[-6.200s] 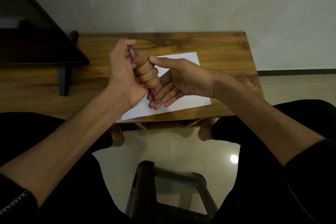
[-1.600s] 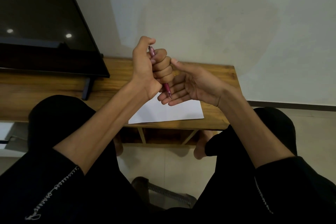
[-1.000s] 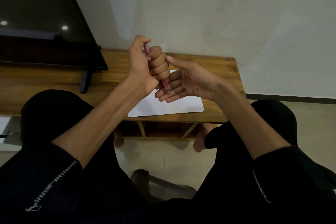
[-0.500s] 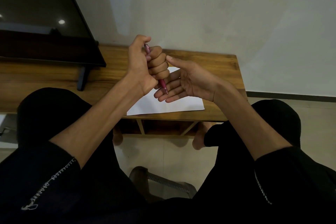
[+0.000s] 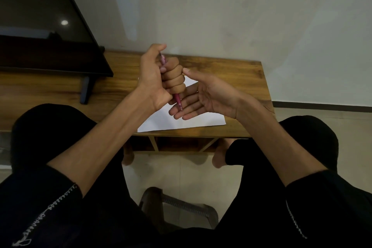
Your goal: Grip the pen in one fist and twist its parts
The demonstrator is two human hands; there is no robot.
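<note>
As the left hand (image 5: 159, 78) holds the pink pen (image 5: 178, 102) in a full fist, tip pointing down at the flat fingers of the open right hand (image 5: 203, 98), I judge it light, stiff, smooth, best gripped mid-barrel.

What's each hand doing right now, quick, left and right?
Left hand: closed in a fist around the pink pen, tip pointing down.
Right hand: open, fingers straight, holding nothing, beside the pen tip.
</note>
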